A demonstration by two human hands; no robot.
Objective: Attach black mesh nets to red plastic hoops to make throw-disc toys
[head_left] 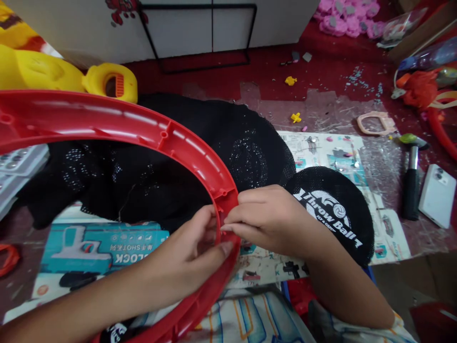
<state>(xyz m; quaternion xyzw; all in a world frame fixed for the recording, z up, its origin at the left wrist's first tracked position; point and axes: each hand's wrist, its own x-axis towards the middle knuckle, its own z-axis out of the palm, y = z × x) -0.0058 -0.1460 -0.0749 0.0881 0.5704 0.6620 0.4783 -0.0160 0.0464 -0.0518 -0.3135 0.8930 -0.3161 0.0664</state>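
A large red plastic ring (pixel 193 140), channelled and ribbed on its upward side, is tilted up in front of me. My left hand (pixel 205 243) grips its right part, the thumb on the near rim and the fingers curled around the inner edge. Just above, my right hand (pixel 264 214) has its fingers pinched together in the channel; anything between them is too small or hidden to make out. Black mesh cloth (pixel 250 138) lies beneath and behind the ring. By my right forearm is a round black mesh piece (pixel 332 209) with white "Throw Ball" print.
A hammer (pixel 412 186) and a white phone (pixel 438 195) lie at the right. Printed cardboard (pixel 107 247) covers part of the red table. Yellow plastic toy parts (pixel 46 71) stand at the back left, a black wire frame (pixel 203 62) behind, pink pieces (pixel 348 16) at the far right.
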